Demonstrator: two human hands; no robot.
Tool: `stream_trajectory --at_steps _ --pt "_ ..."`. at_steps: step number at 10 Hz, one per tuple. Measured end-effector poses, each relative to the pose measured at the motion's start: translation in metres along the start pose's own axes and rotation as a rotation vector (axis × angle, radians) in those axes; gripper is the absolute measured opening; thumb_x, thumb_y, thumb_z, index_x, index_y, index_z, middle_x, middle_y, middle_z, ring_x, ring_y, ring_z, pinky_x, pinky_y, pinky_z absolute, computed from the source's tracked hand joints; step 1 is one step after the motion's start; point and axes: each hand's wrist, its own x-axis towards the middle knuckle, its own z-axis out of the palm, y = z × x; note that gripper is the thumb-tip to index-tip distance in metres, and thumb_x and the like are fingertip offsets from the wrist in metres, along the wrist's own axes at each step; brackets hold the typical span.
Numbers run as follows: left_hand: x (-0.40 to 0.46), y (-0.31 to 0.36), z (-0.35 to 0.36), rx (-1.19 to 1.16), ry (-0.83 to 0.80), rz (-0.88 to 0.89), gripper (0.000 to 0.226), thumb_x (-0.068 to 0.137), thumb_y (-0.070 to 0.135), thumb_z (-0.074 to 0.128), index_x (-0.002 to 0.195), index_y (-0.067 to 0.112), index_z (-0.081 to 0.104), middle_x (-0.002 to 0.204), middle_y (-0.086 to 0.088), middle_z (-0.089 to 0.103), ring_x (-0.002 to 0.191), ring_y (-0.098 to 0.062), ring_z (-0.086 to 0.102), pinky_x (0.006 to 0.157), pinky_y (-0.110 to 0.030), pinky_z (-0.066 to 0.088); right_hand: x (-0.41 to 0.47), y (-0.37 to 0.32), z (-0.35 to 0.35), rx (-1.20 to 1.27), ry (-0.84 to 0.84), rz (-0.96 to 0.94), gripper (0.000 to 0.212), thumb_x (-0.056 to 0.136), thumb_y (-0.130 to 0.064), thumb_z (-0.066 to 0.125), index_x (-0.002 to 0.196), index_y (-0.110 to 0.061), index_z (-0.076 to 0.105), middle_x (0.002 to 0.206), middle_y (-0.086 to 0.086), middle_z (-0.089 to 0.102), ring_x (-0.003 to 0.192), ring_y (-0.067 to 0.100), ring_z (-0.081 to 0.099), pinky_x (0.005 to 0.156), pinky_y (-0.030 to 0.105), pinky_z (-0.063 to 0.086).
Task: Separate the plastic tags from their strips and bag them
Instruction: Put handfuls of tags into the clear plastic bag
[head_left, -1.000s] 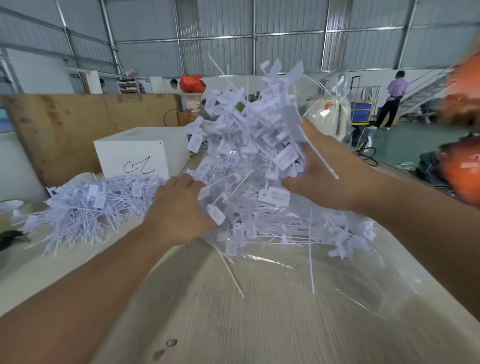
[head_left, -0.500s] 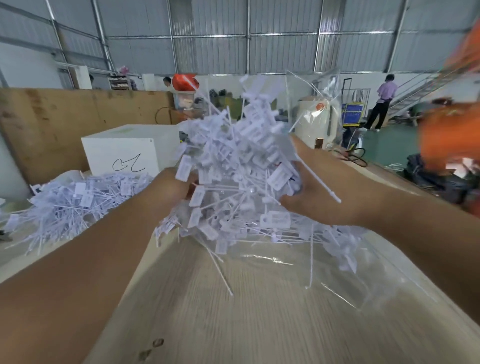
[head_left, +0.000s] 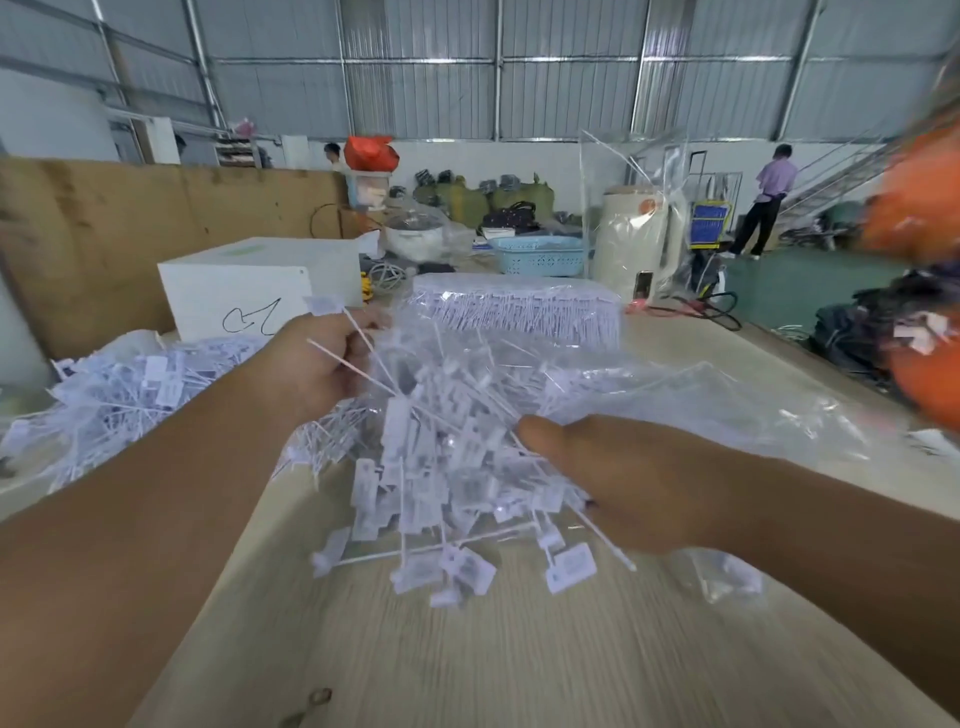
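White plastic tags with thin tails (head_left: 441, 483) hang as a loose bundle at frame centre, between both hands and above the pale wood-grain counter (head_left: 519, 649). The left hand (head_left: 317, 369), centre left, has its fingers curled round several tag tails and what appears to be the edge of the clear plastic bag (head_left: 701, 400). The right hand (head_left: 618, 483), centre right, grips the other side of the bundle with the thumb on top; whether it also holds bag film cannot be told. The bag spreads from the bundle toward the right edge of the frame, and most of the bundle appears to lie at its mouth.

Risks, as judged:
- Spillage: tags at the bottom of the bundle hang free below the hands and could drop onto the counter if the bag mouth is not under them
- Snagging: protruding tails could catch or pierce the thin film
- Mixing: a second heap of white tags (head_left: 130, 384) lies at centre left, near enough for dropped pieces to merge with it

Markings: a white rectangular box (head_left: 249, 291), upper left, bears a hand-drawn black scribble, not readable as text. Print on the tags is blurred and illegible
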Motion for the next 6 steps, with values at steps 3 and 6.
stream_trajectory --at_steps 3,6 --pt "0.001 -0.005 -0.018 0.760 -0.074 0.273 0.035 0.087 -0.011 0.049 0.099 0.020 0.063 0.080 -0.010 0.052 0.059 -0.024 0.046 0.053 -0.025 0.037 -0.001 -0.001 0.005 0.053 -0.024 0.028 0.037 0.093 -0.020 0.051 0.129 -0.015 0.045 0.088 0.006 0.057 0.069 0.025 0.052 0.061 0.036 0.047" --pt "-0.003 0.008 -0.039 0.661 -0.246 0.224 0.037 0.065 0.051 0.080 0.075 0.017 0.072 0.082 -0.005 0.066 0.075 -0.018 0.060 0.078 -0.031 0.044 -0.010 -0.008 0.005 -0.057 -0.046 0.057 0.048 0.087 -0.016 0.057 0.095 -0.036 0.014 0.080 -0.011 0.041 0.071 0.018 0.049 0.053 0.032 0.036"
